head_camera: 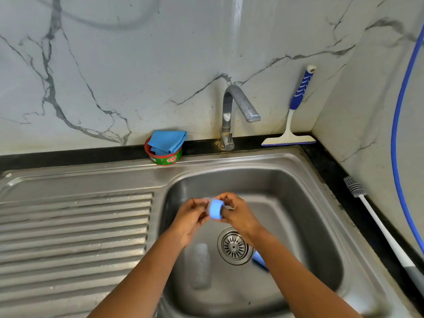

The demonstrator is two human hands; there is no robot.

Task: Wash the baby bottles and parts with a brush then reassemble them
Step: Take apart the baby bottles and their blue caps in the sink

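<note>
The left hand (189, 218) and right hand (239, 214) clamp their fingers (227, 198) on the blue collar ring (216, 208) over the sink (298, 180), probably so drips fall in. The clear bottle (201, 265) lies below, handy.

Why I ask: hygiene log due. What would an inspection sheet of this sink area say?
Surface: steel sink with ribbed drainboard; no water stream seen at the tap.
Job's things: blue bottle ring held over the basin; clear bottle lying in the basin; blue part beside the drain, partly hidden; bottle brush on the right counter.
Clutter: red tub holding a blue cloth; squeegee leaning on the wall.
Hands: left hand and right hand both grip the ring.
Cables: blue hose along the right wall.
Surroundings: marble-pattern walls.
</note>
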